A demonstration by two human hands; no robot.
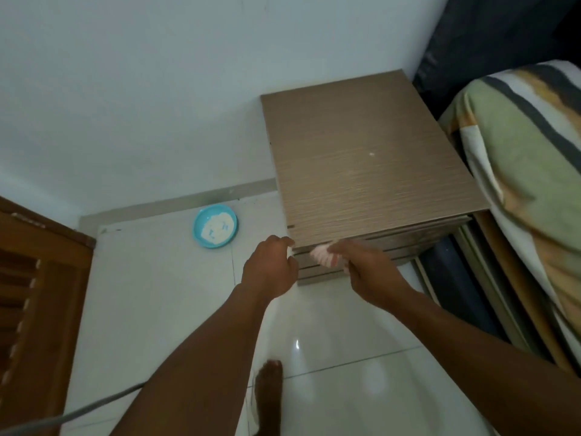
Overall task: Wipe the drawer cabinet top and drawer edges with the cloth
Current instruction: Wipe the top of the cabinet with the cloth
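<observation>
A light-brown wood-grain drawer cabinet [361, 158] stands against the white wall, its top bare. Below the top's front edge several drawer fronts [408, 243] show as stacked strips. My right hand [367, 265] grips a bunched pink-white cloth [323, 256] and presses it against the upper drawer edge near the cabinet's front left corner. My left hand [270, 265] is at that same corner, fingers curled against the edge of the top; whether it grips anything I cannot tell.
A bed with a striped green, orange and white cover [528, 171] flanks the cabinet on the right. A blue bowl [215, 226] with white contents sits on the white tiled floor to the left. A wooden door [34, 309] is far left. My bare foot [267, 391] stands below.
</observation>
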